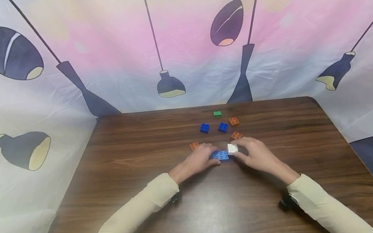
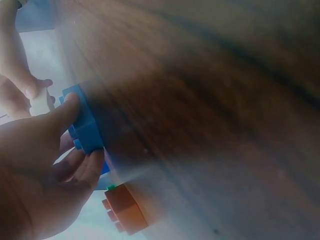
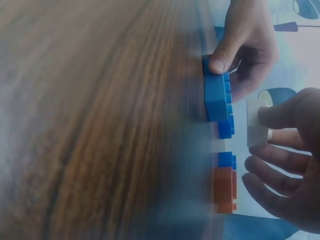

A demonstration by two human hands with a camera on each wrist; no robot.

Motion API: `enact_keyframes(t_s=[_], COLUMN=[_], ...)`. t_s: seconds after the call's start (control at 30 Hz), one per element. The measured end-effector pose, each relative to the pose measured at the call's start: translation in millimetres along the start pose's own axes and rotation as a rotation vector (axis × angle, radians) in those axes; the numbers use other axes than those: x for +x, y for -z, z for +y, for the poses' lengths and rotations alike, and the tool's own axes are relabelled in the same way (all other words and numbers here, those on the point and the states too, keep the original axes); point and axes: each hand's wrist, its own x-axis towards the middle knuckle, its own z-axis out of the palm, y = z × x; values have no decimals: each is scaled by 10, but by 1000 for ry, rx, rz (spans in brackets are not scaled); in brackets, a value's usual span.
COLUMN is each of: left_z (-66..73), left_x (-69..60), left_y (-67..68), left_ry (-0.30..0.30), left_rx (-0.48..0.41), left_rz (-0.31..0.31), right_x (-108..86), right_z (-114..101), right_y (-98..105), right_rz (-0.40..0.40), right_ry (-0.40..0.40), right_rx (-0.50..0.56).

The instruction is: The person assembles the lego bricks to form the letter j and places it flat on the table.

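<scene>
On the table my left hand [image 1: 200, 158] holds a long light-blue toy building brick [image 1: 223, 155] by its left end, thumb on the near side. A white building brick [image 1: 232, 148] is pinched between the thumb and fingers of my right hand [image 1: 259, 155]. In the right wrist view the white brick [image 3: 256, 122] is off the table, higher than the light-blue brick [image 3: 216, 99] and apart from it. The left wrist view shows the thumb and fingertips on the light-blue brick [image 2: 87, 125].
An orange brick [image 1: 194, 146] lies just beyond my left hand, another orange brick [image 1: 236, 135] beyond my right. Farther back sit two dark-blue bricks [image 1: 204, 128], a third orange brick [image 1: 234, 121] and a green brick [image 1: 217, 114]. A printed cloth [image 1: 127, 77] hangs behind the wooden table [image 1: 135, 144].
</scene>
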Motion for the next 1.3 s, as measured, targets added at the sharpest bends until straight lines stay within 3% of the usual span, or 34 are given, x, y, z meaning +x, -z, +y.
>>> enact_keyframes(t_s=[1.3], left_z=[-6], left_x=[-1], left_y=[10], left_ry=[-2], left_rx=[-1], left_rz=[2], right_x=[82], right_z=[-18], right_y=[-104], right_rz=[-71], right_ry=[73], right_rx=[-30])
